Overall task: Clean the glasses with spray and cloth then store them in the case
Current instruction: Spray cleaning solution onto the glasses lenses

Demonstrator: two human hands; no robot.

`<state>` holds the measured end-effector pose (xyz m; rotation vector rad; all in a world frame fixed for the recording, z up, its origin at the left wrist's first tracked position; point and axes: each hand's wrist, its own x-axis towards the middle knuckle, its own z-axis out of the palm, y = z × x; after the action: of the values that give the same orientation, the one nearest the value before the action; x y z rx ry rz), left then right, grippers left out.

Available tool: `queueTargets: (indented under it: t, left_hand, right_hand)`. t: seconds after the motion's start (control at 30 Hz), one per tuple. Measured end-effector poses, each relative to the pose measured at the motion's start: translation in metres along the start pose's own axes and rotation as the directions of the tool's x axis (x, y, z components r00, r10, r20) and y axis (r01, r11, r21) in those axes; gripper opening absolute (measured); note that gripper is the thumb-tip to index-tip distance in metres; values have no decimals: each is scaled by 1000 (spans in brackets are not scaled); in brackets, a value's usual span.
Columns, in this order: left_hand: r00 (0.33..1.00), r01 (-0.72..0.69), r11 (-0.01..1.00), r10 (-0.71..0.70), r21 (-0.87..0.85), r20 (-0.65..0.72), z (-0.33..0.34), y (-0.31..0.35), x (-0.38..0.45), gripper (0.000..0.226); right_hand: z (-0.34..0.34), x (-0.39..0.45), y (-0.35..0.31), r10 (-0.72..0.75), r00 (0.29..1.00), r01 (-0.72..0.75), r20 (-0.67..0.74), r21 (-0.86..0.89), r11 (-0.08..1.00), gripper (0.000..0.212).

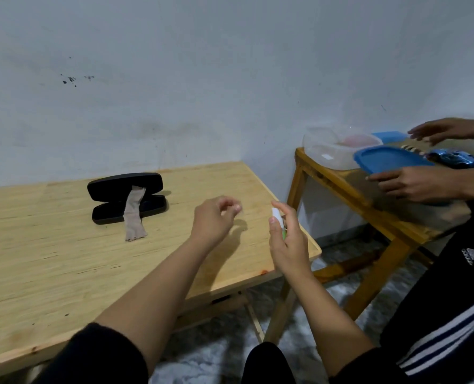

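A black glasses case lies open at the back of the wooden table. A grey cloth is draped across the case and onto the table. My left hand hovers over the table's right part with its fingertips pinched together. Nothing shows clearly between them, and I see no glasses anywhere. My right hand is near the table's right edge. It grips a small spray bottle with a white top and a green label, forefinger on the top, nozzle facing my left hand.
A second wooden table stands to the right, across a gap of floor. On it are a clear plastic container, a blue lid and a blue toy car. Another person's two hands reach over it.
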<state>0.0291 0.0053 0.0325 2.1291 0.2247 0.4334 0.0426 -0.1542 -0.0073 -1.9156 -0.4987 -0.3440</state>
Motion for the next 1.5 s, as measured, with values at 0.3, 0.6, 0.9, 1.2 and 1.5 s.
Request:
queueTargets:
  t: [0.3,0.6,0.9,1.2,1.5]
  left_hand:
    - [982,-81,996,74,32,173,46,-18,-32,16]
    - [971,-194,952,152,238,185,54,-29,-31,27]
    - [965,-219,914,151,341,215,54,-35,-28,37]
    - [998,-50,777,59,628,8,-30,-63,-17,58]
    - [952,185,667,61,721,-301,-143,-78,-34,58]
  right_hand:
    - [-1,2,4,11,997,-8,-73,43,999,26]
    - [-5,3,0,19,995,-11,-102,81,997,22]
    - [-8,3,-8,33,997,-22,-76,145,989,21]
    - [19,15,-42,-15,1000,18,-14,216,976,20]
    - [75,12,-95,-155,986,130,67,283,950,20]
